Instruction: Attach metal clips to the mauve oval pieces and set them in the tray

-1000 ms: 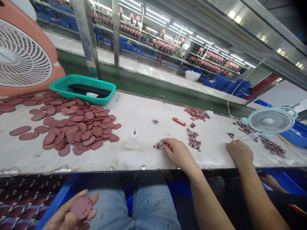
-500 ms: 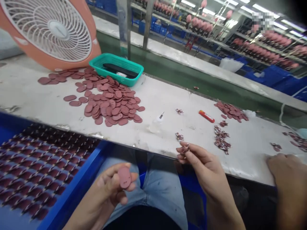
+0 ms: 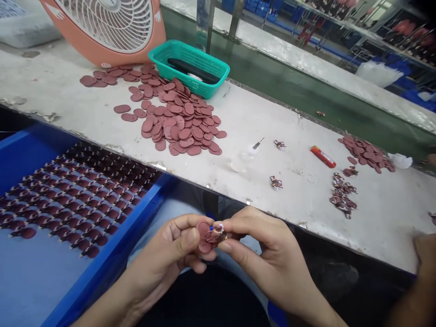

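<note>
Pinched between thumb and fingers of the left hand (image 3: 177, 252): a maroon oval disc (image 3: 203, 236), held over the lap below the table edge (image 3: 218, 193). Pressed against its face by the right hand (image 3: 269, 254), fingertips closed on it: a small decorated piece (image 3: 216, 234). Left of the knees, a blue tray (image 3: 102, 272) lined with finished discs.

A long white workbench (image 3: 259, 122), scuffed and stained, runs diagonally w/ a green basket (image 3: 189, 68) near its far edge. Just left of the basket stands an orange fan (image 3: 112, 27). In front of the basket, touching its near side, a heap of dark-red oval discs (image 3: 177, 120) spreads toward the bench's front edge. Well right of the basket: a small clear bottle w/ dark nozzle (image 3: 245, 156), two tiny clusters of small parts (image 3: 276, 182), a red lighter (image 3: 323, 156), then a second, smaller disc pile (image 3: 366, 152) and a strip of small parts (image 3: 341, 196) in front of it, approx. at the bench's right end.
</note>
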The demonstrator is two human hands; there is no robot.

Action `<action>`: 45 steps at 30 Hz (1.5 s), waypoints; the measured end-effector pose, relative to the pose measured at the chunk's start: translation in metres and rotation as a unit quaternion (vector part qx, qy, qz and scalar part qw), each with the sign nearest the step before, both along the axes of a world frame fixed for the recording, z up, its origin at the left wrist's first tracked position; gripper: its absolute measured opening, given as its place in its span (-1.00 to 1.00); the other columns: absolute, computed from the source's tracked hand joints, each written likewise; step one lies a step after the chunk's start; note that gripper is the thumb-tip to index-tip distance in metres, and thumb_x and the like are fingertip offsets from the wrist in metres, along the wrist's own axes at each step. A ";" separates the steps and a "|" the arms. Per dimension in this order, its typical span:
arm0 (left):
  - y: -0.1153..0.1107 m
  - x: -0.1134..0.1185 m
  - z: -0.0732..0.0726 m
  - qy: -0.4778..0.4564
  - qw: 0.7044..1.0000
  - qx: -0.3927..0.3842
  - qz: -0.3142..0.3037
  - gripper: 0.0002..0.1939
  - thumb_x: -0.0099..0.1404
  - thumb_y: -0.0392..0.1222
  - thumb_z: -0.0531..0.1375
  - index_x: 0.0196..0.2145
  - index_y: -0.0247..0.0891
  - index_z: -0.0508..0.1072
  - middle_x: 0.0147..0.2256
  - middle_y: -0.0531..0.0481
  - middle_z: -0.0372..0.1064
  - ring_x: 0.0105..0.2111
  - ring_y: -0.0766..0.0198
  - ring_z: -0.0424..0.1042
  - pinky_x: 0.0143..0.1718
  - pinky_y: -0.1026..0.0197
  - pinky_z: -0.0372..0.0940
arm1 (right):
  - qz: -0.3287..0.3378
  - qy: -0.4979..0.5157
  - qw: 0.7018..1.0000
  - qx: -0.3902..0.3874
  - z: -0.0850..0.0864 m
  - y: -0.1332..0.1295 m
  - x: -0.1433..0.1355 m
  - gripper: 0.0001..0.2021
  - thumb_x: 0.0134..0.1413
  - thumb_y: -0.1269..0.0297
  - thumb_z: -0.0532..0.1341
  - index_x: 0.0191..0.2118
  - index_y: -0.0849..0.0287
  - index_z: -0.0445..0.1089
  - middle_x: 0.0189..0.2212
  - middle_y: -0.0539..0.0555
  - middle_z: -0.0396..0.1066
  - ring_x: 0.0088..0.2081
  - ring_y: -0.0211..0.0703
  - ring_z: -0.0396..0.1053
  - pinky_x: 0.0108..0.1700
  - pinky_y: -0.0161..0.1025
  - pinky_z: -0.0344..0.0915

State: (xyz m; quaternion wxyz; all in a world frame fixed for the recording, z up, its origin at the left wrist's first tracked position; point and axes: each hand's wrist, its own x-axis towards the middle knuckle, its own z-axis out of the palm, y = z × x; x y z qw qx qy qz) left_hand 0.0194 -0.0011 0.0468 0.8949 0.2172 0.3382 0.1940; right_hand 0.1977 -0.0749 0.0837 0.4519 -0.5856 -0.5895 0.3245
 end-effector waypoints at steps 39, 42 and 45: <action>0.001 -0.002 -0.007 0.017 0.999 -0.037 -0.016 -0.63 -0.05 0.03 0.55 -0.41 -0.28 0.63 -0.60 0.10 0.42 -0.63 0.45 0.40 -0.61 0.50 0.33 | 0.130 -0.102 0.985 0.049 0.010 0.011 0.007 -0.80 0.24 0.52 0.27 -0.07 0.18 0.50 -0.30 0.00 0.53 -0.31 -0.27 0.42 -0.20 -0.28 0.37; 0.000 -0.002 -0.004 0.023 0.999 -0.042 -0.015 -0.62 -0.07 0.04 0.55 -0.44 -0.30 0.61 -0.62 0.11 0.39 -0.64 0.47 0.36 -0.60 0.49 0.32 | 0.128 -0.109 0.984 0.061 0.009 0.009 0.004 -0.83 0.23 0.54 0.27 -0.09 0.25 0.50 -0.29 0.04 0.54 -0.30 -0.27 0.43 -0.18 -0.29 0.38; -0.001 -0.003 -0.003 0.024 0.999 -0.039 -0.019 -0.61 -0.06 0.05 0.54 -0.45 -0.30 0.60 -0.61 0.11 0.39 -0.63 0.47 0.36 -0.58 0.49 0.32 | 0.122 -0.117 0.983 0.074 0.009 0.007 0.002 -0.84 0.23 0.54 0.27 -0.09 0.30 0.50 -0.31 0.05 0.53 -0.30 -0.29 0.44 -0.19 -0.32 0.39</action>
